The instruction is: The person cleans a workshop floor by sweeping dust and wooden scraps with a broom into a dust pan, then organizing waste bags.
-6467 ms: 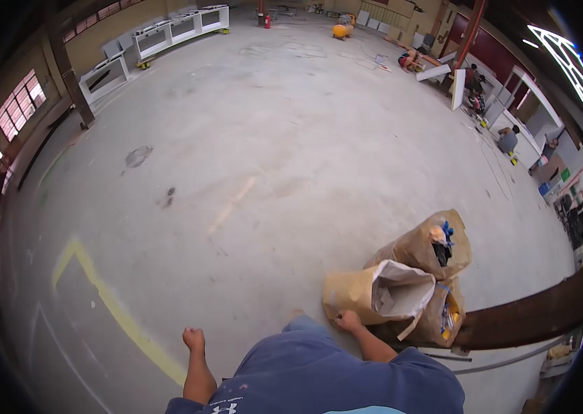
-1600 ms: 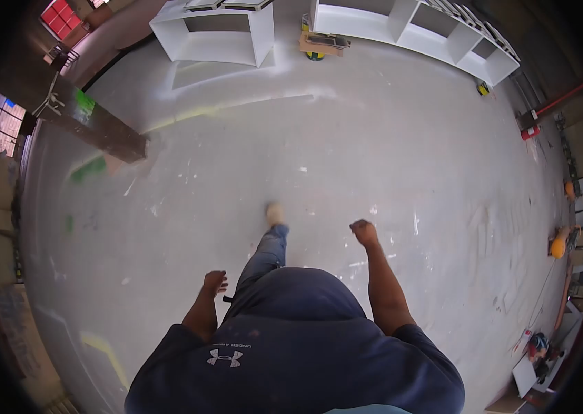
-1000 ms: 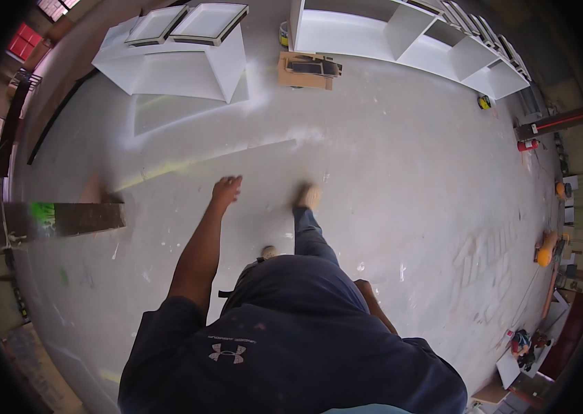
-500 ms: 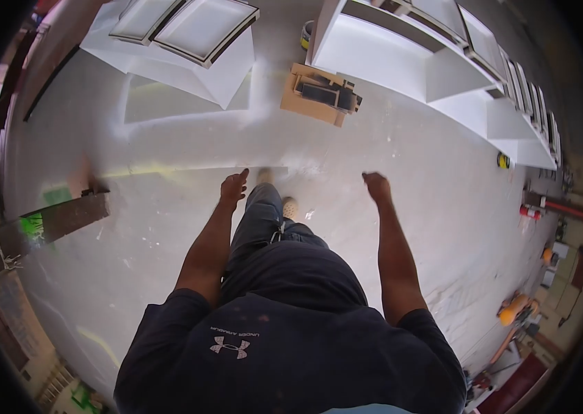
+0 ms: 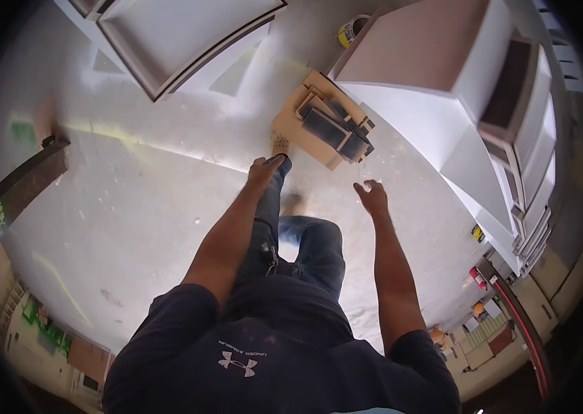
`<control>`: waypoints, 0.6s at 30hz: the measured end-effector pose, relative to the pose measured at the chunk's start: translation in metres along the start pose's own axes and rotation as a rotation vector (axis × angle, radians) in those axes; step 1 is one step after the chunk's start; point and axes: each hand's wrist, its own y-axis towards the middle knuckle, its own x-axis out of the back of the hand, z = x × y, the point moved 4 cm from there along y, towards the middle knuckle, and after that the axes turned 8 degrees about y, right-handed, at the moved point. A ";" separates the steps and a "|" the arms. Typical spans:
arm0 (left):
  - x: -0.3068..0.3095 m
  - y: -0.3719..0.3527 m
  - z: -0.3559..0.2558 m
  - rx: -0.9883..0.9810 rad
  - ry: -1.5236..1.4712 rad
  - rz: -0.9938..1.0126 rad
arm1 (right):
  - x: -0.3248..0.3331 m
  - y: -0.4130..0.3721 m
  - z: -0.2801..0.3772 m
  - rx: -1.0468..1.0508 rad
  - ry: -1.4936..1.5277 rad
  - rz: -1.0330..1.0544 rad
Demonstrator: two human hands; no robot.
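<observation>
L grip (image 5: pixel 264 170), R grip (image 5: pixel 373 199) loose, empty.

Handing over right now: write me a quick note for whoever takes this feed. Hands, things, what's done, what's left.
Left hand: empty, open, stretched forward over the concrete floor.
Right hand: empty, fingers spread.
Things: cardboard sheet on the floor just ahead of both hands, with dark flat pieces stacked on it, beside a white cabinet.
Done: nothing picked up; sheet untouched.
Left: neither hand touches it yet.
</observation>
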 end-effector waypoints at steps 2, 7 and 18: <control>-0.024 0.026 -0.007 0.038 -0.045 0.006 | 0.013 0.040 0.011 0.000 -0.015 0.025; -0.079 0.058 0.006 0.211 -0.139 0.012 | 0.017 0.151 0.029 0.088 -0.114 0.047; -0.172 0.167 0.063 0.232 -0.295 -0.039 | -0.021 0.311 -0.011 0.032 -0.149 0.108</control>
